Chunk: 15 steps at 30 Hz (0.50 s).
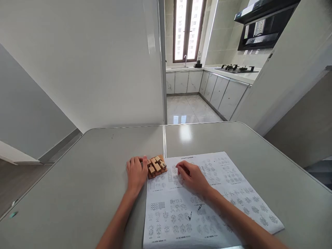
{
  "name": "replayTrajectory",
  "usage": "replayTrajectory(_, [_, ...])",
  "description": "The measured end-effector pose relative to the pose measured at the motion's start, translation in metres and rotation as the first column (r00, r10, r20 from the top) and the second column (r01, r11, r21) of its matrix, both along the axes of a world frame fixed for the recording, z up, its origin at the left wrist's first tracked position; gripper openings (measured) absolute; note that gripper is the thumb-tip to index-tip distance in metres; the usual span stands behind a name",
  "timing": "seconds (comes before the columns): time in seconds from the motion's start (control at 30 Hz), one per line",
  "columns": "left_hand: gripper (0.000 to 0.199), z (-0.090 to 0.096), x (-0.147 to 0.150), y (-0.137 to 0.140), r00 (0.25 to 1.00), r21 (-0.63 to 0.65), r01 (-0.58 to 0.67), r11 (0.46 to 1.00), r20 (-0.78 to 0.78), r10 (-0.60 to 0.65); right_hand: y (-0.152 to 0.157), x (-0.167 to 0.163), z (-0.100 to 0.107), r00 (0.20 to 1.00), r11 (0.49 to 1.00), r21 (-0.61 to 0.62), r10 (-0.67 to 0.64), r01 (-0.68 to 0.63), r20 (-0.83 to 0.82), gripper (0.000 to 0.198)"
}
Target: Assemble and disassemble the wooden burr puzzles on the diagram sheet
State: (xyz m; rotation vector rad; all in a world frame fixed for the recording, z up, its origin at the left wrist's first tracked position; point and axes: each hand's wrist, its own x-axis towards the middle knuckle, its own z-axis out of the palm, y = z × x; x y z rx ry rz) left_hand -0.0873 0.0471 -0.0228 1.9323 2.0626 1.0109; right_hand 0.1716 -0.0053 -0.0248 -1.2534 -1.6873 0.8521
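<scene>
A small wooden block puzzle (157,165) sits on the table, over the top left corner of a large printed sheet (166,193). Pale raised wooden pieces stand on its brown base, some with dark marks. Beside it on the left rests my left hand (137,173), palm down with bent fingers apart from the pieces and the thumb at the puzzle's left edge. To the right, my right hand (193,175) is over the upper part of the sheet, its fingers curled together in a pinch. Whatever may be between those fingertips is hidden.
A grey table (85,193) with a seam down its middle carries everything. Near its left edge lies a small green bit (13,214). A white wall panel (116,69) rises behind the table, and a kitchen with a gas hob (237,68) shows through the doorway.
</scene>
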Motion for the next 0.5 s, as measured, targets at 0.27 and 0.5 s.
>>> replayTrajectory(0.27, [0.033,0.004,-0.007,0.005,0.983,-0.015,-0.029,0.999,0.183,0.031,-0.002,0.001,0.002,0.998,0.999,-0.032,0.007,-0.009,-0.069,0.028])
replayTrajectory(0.5, [0.022,0.011,-0.005,-0.001,0.943,-0.061,-0.034,0.998,0.329,0.053,-0.003,0.001,0.001,0.999,0.999,-0.031,0.019,-0.020,-0.032,0.028])
